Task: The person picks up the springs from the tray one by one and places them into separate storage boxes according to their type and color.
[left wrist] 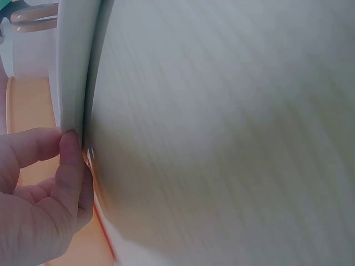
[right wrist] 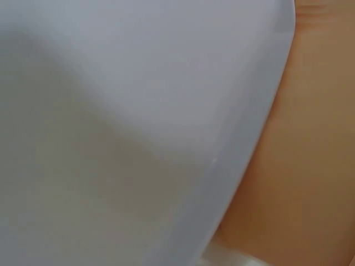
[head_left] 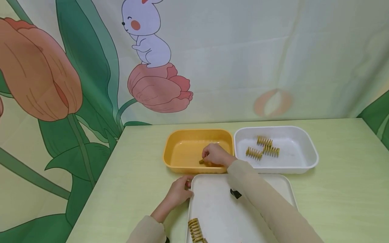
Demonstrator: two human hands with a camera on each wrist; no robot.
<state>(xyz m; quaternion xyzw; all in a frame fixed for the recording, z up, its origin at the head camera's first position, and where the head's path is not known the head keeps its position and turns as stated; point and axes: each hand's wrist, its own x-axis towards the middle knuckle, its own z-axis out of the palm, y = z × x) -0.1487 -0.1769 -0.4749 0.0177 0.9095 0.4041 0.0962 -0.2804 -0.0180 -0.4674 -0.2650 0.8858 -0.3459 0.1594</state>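
Tabletop bears a tray one sleeve partly hides.

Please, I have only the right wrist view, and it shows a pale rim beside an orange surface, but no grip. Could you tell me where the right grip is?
Observer: The right grip is inside the yellow bin, at a small gold-brown piece.
Operator: Thank you. And the left grip, what does it touch?
Observer: The left grip pinches the edge of the flat white tray, near its far left corner.
Operator: Is there also another bin, with something in it?
Observer: Yes, three gold springs lie in the white bin, just right of the yellow one.
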